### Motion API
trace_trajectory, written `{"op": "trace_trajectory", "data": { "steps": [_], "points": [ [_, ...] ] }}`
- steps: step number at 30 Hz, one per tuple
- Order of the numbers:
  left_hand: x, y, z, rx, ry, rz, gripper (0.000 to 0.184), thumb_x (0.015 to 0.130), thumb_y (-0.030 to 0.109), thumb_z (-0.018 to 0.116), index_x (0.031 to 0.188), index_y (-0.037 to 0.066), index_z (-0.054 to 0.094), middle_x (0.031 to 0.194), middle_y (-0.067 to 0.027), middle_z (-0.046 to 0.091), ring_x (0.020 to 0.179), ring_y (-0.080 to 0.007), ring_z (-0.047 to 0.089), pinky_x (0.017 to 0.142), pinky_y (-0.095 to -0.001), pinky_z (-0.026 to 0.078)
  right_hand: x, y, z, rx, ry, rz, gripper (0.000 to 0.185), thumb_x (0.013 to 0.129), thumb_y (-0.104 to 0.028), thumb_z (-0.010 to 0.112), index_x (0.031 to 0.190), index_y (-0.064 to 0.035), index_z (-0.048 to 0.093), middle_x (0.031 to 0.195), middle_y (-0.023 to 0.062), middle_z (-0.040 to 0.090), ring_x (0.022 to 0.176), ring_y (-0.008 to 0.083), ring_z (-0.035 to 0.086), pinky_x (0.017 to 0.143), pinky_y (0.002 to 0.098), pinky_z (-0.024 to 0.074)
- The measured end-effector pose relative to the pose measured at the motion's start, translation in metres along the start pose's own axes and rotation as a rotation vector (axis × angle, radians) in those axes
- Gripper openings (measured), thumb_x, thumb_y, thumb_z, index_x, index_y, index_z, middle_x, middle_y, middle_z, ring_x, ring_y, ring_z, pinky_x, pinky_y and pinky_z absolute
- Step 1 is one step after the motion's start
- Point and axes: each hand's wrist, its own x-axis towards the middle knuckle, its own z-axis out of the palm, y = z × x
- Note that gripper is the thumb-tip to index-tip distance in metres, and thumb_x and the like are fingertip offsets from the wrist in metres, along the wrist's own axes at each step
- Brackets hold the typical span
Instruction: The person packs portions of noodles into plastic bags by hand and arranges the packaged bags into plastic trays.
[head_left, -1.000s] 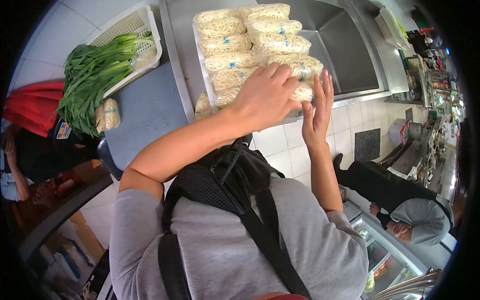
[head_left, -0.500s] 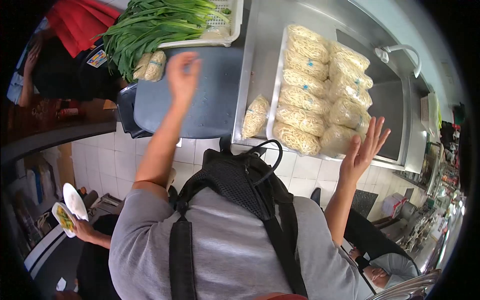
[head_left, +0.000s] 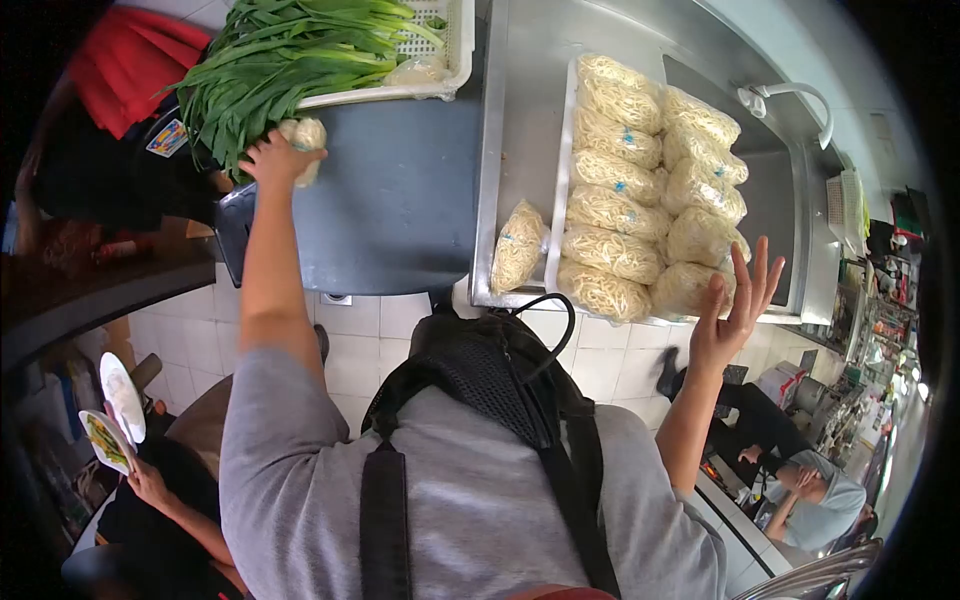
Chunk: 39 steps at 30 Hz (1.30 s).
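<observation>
My left hand [head_left: 278, 162] is on a small bag of noodles [head_left: 308, 138] beside the green leafy vegetables [head_left: 290, 55], its fingers curled round the bag's near side. Raised with fingers spread, my right hand [head_left: 738, 310] holds nothing and is close to the lower right corner of the noodle tray. That white tray [head_left: 562, 165] bears two columns of bagged noodles [head_left: 615, 210] on the steel sink counter. Another noodle bag [head_left: 517, 246] lies apart, just left of the tray.
A white basket [head_left: 462, 50] holds the vegetables at the edge of a grey surface [head_left: 390, 200]. A faucet [head_left: 790, 92] stands behind the sink. One person at lower left holds two plates [head_left: 122, 398]; another person [head_left: 815, 500] is at lower right.
My left hand has moved left from above the grey surface onto the small noodle bag. My right hand stays raised and spread near the tray. The person at lower right has shifted.
</observation>
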Motion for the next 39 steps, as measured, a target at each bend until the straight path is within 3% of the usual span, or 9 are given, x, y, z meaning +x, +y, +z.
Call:
{"op": "trace_trajectory", "data": {
  "steps": [7, 12, 22, 26, 30, 35, 36, 37, 39],
  "points": [
    [-0.098, 0.039, 0.033, 0.118, 0.232, 0.361, 0.116, 0.050, 0.056, 0.087, 0.144, 0.012, 0.036, 0.150, -0.0209, 0.035, 0.143, -0.0420, 0.023, 0.113, -0.0680, 0.006, 0.008, 0.000, 0.003, 0.015, -0.034, 0.002, 0.027, 0.093, -0.011, 0.058, 0.119, -0.0100, 0.067, 0.148, 0.0123, 0.045, 0.146, 0.0392, 0.020, 0.116, 0.0523, 0.0182],
    [-0.080, 0.047, 0.007, 0.075, -0.095, 0.368, 0.113, 0.051, 0.050, 0.086, 0.146, 0.022, 0.033, 0.141, -0.0208, 0.043, 0.136, -0.0426, 0.036, 0.113, -0.0682, 0.008, 0.009, 0.010, 0.010, 0.073, -0.055, 0.014, 0.026, 0.093, -0.012, 0.056, 0.116, -0.0097, 0.068, 0.144, 0.0109, 0.050, 0.144, 0.0379, 0.028, 0.115, 0.0501, 0.0213],
    [-0.113, 0.049, 0.026, -0.172, 0.069, 0.485, 0.094, 0.061, 0.044, 0.083, 0.140, 0.019, 0.039, 0.124, -0.0194, 0.057, 0.115, -0.0353, 0.058, 0.105, -0.0616, 0.032, 0.003, 0.019, 0.017, 0.138, 0.018, -0.005, 0.025, 0.095, -0.012, 0.054, 0.115, -0.0100, 0.068, 0.134, 0.0092, 0.060, 0.138, 0.0356, 0.039, 0.113, 0.0461, 0.0269],
    [-0.139, 0.047, 0.046, -1.335, -0.198, 0.395, 0.078, 0.081, 0.031, 0.076, 0.140, -0.002, 0.036, 0.129, -0.0129, 0.056, 0.118, -0.0301, 0.057, 0.099, -0.0409, 0.048, 0.000, 0.021, 0.011, 0.246, 0.058, 0.034, 0.024, 0.093, -0.008, 0.057, 0.114, -0.0084, 0.068, 0.132, 0.0109, 0.060, 0.138, 0.0360, 0.038, 0.113, 0.0460, 0.0275],
    [-0.165, 0.056, -0.021, -2.029, -0.581, 0.449, 0.084, 0.074, 0.018, 0.077, 0.144, 0.002, 0.034, 0.135, -0.0168, 0.052, 0.127, -0.0323, 0.051, 0.109, -0.0443, 0.041, -0.002, 0.027, 0.000, 0.278, 0.108, 0.047, 0.026, 0.091, -0.011, 0.061, 0.115, -0.0080, 0.067, 0.132, 0.0124, 0.060, 0.139, 0.0364, 0.037, 0.113, 0.0471, 0.0271],
    [-0.210, 0.137, -0.199, -1.365, -0.247, 1.204, 0.089, 0.065, 0.015, 0.087, 0.139, 0.002, 0.039, 0.131, -0.0147, 0.053, 0.118, -0.0261, 0.057, 0.099, -0.0385, 0.049, 0.006, 0.024, -0.006, 0.188, 0.094, -0.032, 0.034, 0.089, -0.020, 0.065, 0.121, -0.0096, 0.065, 0.135, 0.0125, 0.057, 0.138, 0.0387, 0.037, 0.113, 0.0497, 0.0252],
    [-0.217, 0.160, -0.221, -1.102, -0.182, 1.283, 0.091, 0.061, 0.024, 0.088, 0.138, 0.006, 0.042, 0.130, -0.0153, 0.055, 0.112, -0.0298, 0.061, 0.097, -0.0409, 0.050, 0.007, 0.023, -0.003, 0.173, 0.082, -0.025, 0.035, 0.089, -0.022, 0.064, 0.122, -0.0101, 0.064, 0.136, 0.0118, 0.057, 0.138, 0.0386, 0.038, 0.113, 0.0497, 0.0252],
    [-0.226, 0.184, -0.236, -0.828, -0.066, 1.377, 0.082, 0.065, 0.027, 0.086, 0.132, 0.000, 0.048, 0.120, -0.0156, 0.062, 0.112, -0.0226, 0.061, 0.093, -0.0352, 0.050, 0.007, 0.023, 0.002, 0.158, 0.069, -0.019, 0.036, 0.090, -0.025, 0.064, 0.123, -0.0106, 0.064, 0.136, 0.0112, 0.057, 0.137, 0.0385, 0.039, 0.113, 0.0498, 0.0252],
    [-0.232, 0.243, -0.227, -0.483, 0.091, 1.557, 0.081, 0.059, 0.034, 0.083, 0.130, 0.009, 0.053, 0.116, -0.0210, 0.063, 0.111, -0.0298, 0.062, 0.093, -0.0395, 0.050, 0.004, 0.027, 0.010, 0.121, 0.023, -0.006, 0.038, 0.091, -0.028, 0.062, 0.125, -0.0115, 0.063, 0.137, 0.0098, 0.057, 0.136, 0.0378, 0.040, 0.113, 0.0495, 0.0253]
  ]
}}
